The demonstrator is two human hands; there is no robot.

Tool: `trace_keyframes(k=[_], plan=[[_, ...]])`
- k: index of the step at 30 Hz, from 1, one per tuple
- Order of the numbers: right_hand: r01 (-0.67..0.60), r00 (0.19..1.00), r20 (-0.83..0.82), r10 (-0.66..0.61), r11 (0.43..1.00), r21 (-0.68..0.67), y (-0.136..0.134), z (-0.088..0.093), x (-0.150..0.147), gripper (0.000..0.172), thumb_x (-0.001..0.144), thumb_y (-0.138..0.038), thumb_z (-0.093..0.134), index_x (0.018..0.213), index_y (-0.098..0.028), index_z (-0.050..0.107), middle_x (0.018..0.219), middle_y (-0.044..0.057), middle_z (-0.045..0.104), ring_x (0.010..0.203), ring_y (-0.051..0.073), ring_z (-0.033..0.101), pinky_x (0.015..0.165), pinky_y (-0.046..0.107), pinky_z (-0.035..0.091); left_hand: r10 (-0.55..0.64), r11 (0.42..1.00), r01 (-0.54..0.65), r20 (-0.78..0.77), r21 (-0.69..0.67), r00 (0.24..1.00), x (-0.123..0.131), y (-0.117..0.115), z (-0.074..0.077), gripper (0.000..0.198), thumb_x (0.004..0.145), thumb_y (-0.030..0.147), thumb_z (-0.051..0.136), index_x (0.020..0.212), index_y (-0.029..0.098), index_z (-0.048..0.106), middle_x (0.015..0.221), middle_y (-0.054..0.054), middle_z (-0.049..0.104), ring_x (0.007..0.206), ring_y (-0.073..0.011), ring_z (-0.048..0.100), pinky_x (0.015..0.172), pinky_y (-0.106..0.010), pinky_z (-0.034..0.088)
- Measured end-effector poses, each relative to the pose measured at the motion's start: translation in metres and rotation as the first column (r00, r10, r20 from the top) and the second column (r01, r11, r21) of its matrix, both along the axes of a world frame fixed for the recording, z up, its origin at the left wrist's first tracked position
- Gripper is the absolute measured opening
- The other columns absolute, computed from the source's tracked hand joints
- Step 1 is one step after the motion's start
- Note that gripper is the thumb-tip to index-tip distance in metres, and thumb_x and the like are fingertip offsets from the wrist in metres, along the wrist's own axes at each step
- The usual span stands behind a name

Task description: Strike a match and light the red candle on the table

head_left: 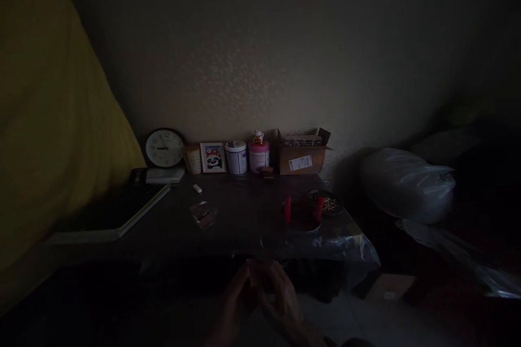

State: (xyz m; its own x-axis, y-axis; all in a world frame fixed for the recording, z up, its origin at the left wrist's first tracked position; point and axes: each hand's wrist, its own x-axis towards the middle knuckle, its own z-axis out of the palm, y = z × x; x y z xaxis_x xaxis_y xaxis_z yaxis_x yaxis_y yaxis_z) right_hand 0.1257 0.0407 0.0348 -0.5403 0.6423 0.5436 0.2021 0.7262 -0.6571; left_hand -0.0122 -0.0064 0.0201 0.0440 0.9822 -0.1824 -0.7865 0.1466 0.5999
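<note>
Below the table's front edge, my left hand (235,294) and my right hand (286,297) come together at the bottom middle of the head view. Their fingers are bent and closed around a small, thin thing between them, too dark to make out. On the table ahead, a clear plastic packet (203,216) with something brown in it lies to the left. Two upright red candles, one on the left (288,210) and one on the right (319,209), stand at a round dark dish (303,224). Behind it, another dish holds loose matchsticks (330,204).
Along the wall stand a clock (164,148), a panda picture (213,158), two tins, one white (236,158) and one pink (259,158), and an open cardboard box (302,160). A large dark panel (118,209) lies left. Plastic bags (407,184) sit right of the table.
</note>
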Motion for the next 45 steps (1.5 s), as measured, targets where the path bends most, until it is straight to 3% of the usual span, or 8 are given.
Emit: trace_keyframes(k=[4, 8, 15, 22, 30, 35, 39, 45], plan=[[0.019, 1.0, 0.011, -0.019, 1.0, -0.001, 0.002, -0.002, -0.001, 0.044, 0.082, -0.014, 0.051, 0.123, -0.027, 0.048, 0.119, 0.005, 0.057, 0.11, 0.019, 0.055, 0.091, 0.031, 0.048, -0.001, 0.999, 0.002, 0.019, -0.041, 1.0, 0.006, 0.002, 0.007, 0.029, 0.078, 0.035, 0.061, 0.101, 0.019, 0.067, 0.106, -0.01, 0.068, 0.116, -0.0287, 0.051, 0.096, -0.04, 0.04], [0.033, 0.999, 0.013, -0.033, 0.999, 0.022, 0.003, -0.002, -0.001, 0.043, 0.082, -0.013, 0.051, 0.122, -0.027, 0.049, 0.118, 0.005, 0.058, 0.11, 0.019, 0.055, 0.093, 0.032, 0.047, -0.002, 0.998, 0.002, 0.015, -0.059, 1.0, 0.007, 0.004, 0.005, 0.035, 0.08, 0.035, 0.06, 0.11, 0.018, 0.063, 0.11, -0.01, 0.066, 0.109, -0.0267, 0.056, 0.093, -0.037, 0.042], [0.017, 1.0, 0.012, -0.016, 1.0, -0.017, 0.003, -0.004, -0.002, 0.042, 0.084, -0.013, 0.05, 0.123, -0.028, 0.047, 0.127, 0.004, 0.051, 0.118, 0.019, 0.048, 0.097, 0.032, 0.044, -0.03, 1.0, 0.03, 0.02, -0.003, 0.999, 0.005, 0.005, 0.001, 0.036, 0.082, 0.036, 0.056, 0.114, 0.02, 0.061, 0.118, -0.01, 0.062, 0.111, -0.0251, 0.054, 0.094, -0.036, 0.039], [0.025, 1.0, -0.015, -0.026, 0.999, -0.038, 0.003, -0.005, -0.004, 0.037, 0.085, -0.011, 0.049, 0.118, -0.027, 0.051, 0.12, 0.006, 0.055, 0.112, 0.019, 0.052, 0.094, 0.033, 0.045, -0.02, 1.0, 0.02, 0.024, 0.007, 1.0, 0.006, 0.006, 0.0, 0.036, 0.082, 0.036, 0.056, 0.115, 0.02, 0.059, 0.119, -0.009, 0.06, 0.111, -0.0248, 0.054, 0.094, -0.036, 0.039], [-0.121, 0.993, -0.022, 0.119, 0.98, -0.16, 0.014, 0.016, 0.01, 0.027, 0.083, -0.028, 0.06, 0.11, -0.025, 0.057, 0.116, 0.004, 0.058, 0.109, 0.019, 0.054, 0.091, 0.03, 0.046, -0.063, 0.998, 0.064, 0.085, -0.01, 0.994, 0.002, 0.005, 0.003, 0.033, 0.084, 0.036, 0.051, 0.104, 0.013, 0.065, 0.095, -0.009, 0.068, 0.097, -0.0223, 0.059, 0.088, -0.034, 0.041], [-0.027, 1.0, -0.006, 0.026, 0.975, -0.221, 0.023, 0.004, 0.013, 0.017, 0.089, -0.026, 0.049, 0.097, -0.021, 0.064, 0.098, 0.005, 0.065, 0.093, 0.017, 0.061, 0.081, 0.027, 0.049, -0.054, 0.994, 0.057, 0.033, -0.089, 0.998, 0.004, 0.006, -0.001, 0.028, 0.082, 0.033, 0.055, 0.099, 0.015, 0.066, 0.094, -0.007, 0.068, 0.087, -0.0198, 0.06, 0.075, -0.029, 0.042], [-0.014, 0.998, 0.059, 0.027, 0.979, -0.206, 0.027, -0.005, 0.013, 0.016, 0.087, -0.021, 0.05, 0.091, -0.021, 0.065, 0.091, 0.004, 0.065, 0.087, 0.016, 0.061, 0.074, 0.024, 0.048, -0.064, 0.989, 0.064, 0.006, -0.131, 0.998, 0.005, 0.007, -0.011, 0.025, 0.08, 0.034, 0.056, 0.091, 0.015, 0.067, 0.086, -0.007, 0.068, 0.083, -0.0208, 0.06, 0.07, -0.029, 0.04], [-0.034, 0.991, 0.12, 0.06, 0.978, -0.207, 0.028, -0.011, 0.015, 0.014, 0.086, -0.019, 0.052, 0.089, -0.021, 0.065, 0.088, 0.003, 0.064, 0.081, 0.015, 0.06, 0.07, 0.022, 0.047, -0.002, 0.973, -0.018, -0.085, -0.23, 0.996, 0.006, 0.01, -0.022, 0.025, 0.075, 0.034, 0.056, 0.084, 0.013, 0.068, 0.072, -0.006, 0.067, 0.066, -0.0175, 0.059, 0.059, -0.027, 0.038]])
